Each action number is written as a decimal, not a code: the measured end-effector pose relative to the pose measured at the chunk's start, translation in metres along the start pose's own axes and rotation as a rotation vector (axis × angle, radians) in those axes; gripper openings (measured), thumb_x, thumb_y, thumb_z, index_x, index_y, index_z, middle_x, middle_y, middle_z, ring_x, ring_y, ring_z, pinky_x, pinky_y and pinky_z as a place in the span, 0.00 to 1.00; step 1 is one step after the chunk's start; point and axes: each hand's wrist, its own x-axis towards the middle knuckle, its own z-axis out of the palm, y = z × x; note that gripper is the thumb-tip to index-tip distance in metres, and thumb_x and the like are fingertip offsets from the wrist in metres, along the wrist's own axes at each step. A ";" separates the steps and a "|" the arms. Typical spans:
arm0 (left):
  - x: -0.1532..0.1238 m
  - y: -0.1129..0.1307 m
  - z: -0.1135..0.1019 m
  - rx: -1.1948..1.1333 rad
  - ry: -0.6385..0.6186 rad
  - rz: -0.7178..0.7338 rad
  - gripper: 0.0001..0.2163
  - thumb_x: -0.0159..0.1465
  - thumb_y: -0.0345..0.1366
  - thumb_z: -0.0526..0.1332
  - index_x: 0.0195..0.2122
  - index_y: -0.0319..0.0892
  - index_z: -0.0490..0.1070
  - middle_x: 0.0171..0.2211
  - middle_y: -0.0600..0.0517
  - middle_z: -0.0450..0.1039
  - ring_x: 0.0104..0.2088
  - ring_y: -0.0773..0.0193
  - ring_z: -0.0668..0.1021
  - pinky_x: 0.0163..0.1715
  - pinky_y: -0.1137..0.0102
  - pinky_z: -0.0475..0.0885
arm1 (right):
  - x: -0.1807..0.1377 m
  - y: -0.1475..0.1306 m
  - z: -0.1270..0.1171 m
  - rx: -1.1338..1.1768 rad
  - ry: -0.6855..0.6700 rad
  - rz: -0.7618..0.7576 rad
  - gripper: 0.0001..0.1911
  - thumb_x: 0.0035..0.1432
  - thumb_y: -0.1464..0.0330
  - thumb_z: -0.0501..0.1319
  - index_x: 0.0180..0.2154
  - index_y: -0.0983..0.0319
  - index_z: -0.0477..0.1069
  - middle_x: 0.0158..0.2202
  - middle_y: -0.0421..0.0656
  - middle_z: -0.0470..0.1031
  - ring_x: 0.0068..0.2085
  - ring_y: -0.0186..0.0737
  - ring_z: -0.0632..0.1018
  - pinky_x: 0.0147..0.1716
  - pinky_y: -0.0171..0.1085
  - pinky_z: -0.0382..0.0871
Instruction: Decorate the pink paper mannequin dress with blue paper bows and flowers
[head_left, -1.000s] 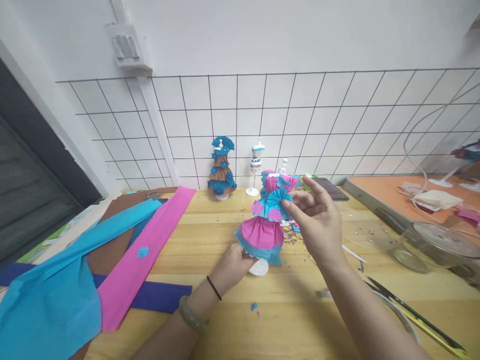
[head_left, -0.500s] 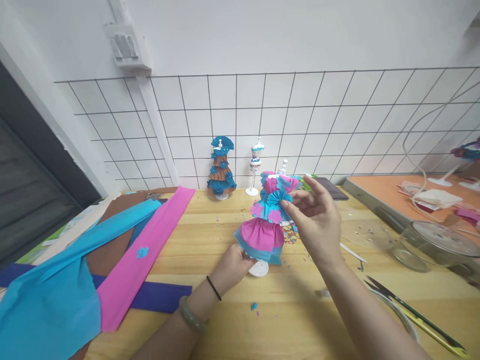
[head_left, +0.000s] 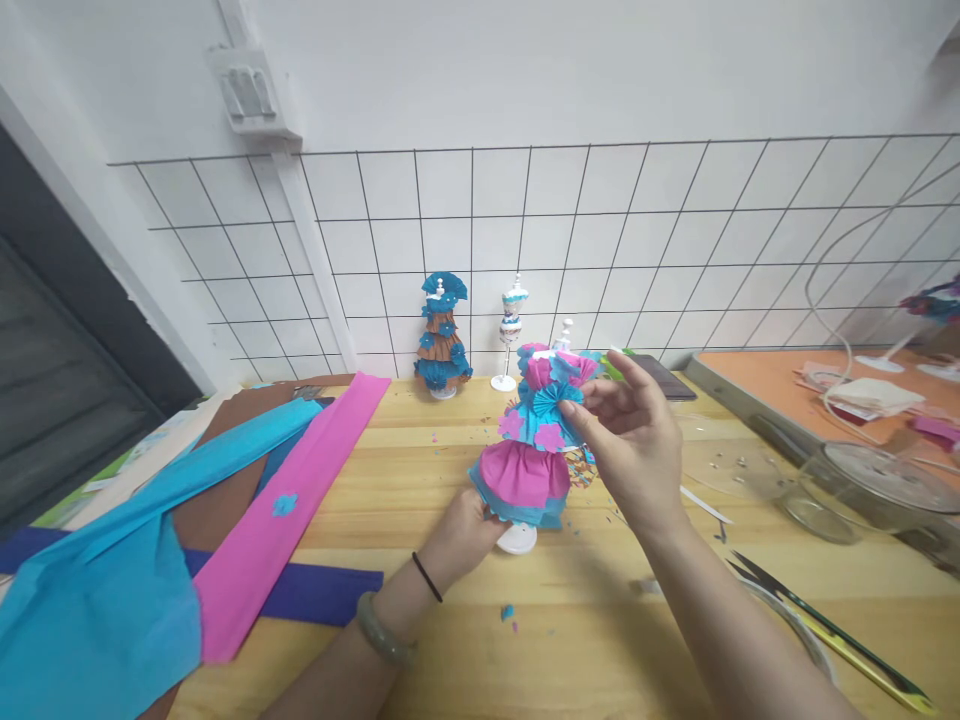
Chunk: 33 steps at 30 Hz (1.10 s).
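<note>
In front of me is a small white dress form (head_left: 517, 538) wearing a pink and blue crepe-paper dress (head_left: 525, 474). Pink paper flowers sit around its middle. My left hand (head_left: 466, 535) grips the stand under the skirt, its fingertips partly hidden by the paper. A pleated blue paper fan (head_left: 553, 398) rests at the waist of the dress. My right hand (head_left: 630, 435) pinches the fan's right edge between thumb and a finger, with the other fingers raised. The form leans slightly, and its base is close to the table top.
Blue crepe paper (head_left: 105, 610) and a pink strip (head_left: 300, 510) lie left. Behind stand a brown-and-blue dressed form (head_left: 442, 335) and a white form (head_left: 511, 330). At right are scissors (head_left: 832, 630), a clear round container (head_left: 877, 490) and an orange tray (head_left: 810, 385). Paper scraps dot the table.
The dress form has tipped very slightly, its top shifting a little left. Both hands keep almost the same place and hold.
</note>
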 end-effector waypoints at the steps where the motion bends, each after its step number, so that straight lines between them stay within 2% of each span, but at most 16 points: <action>1: 0.000 -0.001 0.000 0.000 0.000 -0.008 0.05 0.52 0.29 0.59 0.30 0.36 0.70 0.30 0.53 0.74 0.31 0.66 0.72 0.34 0.73 0.66 | 0.000 0.001 0.000 0.007 -0.002 -0.001 0.29 0.46 0.70 0.66 0.50 0.56 0.60 0.32 0.40 0.68 0.34 0.37 0.72 0.36 0.42 0.70; 10: 0.000 -0.001 -0.001 0.101 0.040 -0.037 0.04 0.50 0.29 0.59 0.27 0.35 0.71 0.26 0.53 0.72 0.30 0.65 0.71 0.31 0.74 0.66 | 0.002 0.002 0.000 0.043 0.001 0.026 0.30 0.44 0.70 0.67 0.50 0.56 0.61 0.31 0.39 0.68 0.33 0.36 0.71 0.34 0.41 0.70; 21: 0.000 -0.002 -0.003 0.096 0.012 0.067 0.05 0.52 0.28 0.56 0.28 0.36 0.72 0.29 0.53 0.73 0.31 0.66 0.72 0.34 0.74 0.66 | 0.002 0.002 -0.001 0.052 0.005 0.031 0.30 0.44 0.70 0.67 0.50 0.56 0.61 0.30 0.39 0.68 0.33 0.36 0.71 0.34 0.40 0.70; 27: 0.001 -0.008 -0.004 0.171 0.077 -0.020 0.05 0.50 0.27 0.58 0.26 0.35 0.72 0.24 0.53 0.71 0.27 0.66 0.70 0.29 0.75 0.65 | 0.001 0.003 0.002 0.057 -0.035 0.017 0.29 0.45 0.70 0.66 0.50 0.55 0.61 0.30 0.38 0.68 0.32 0.35 0.72 0.33 0.38 0.70; 33: 0.001 -0.008 -0.005 0.176 0.075 -0.031 0.04 0.49 0.27 0.58 0.25 0.35 0.72 0.22 0.54 0.70 0.26 0.67 0.69 0.28 0.75 0.64 | -0.001 0.004 0.003 0.045 -0.059 -0.003 0.28 0.46 0.70 0.66 0.50 0.55 0.61 0.30 0.38 0.68 0.32 0.35 0.71 0.35 0.39 0.69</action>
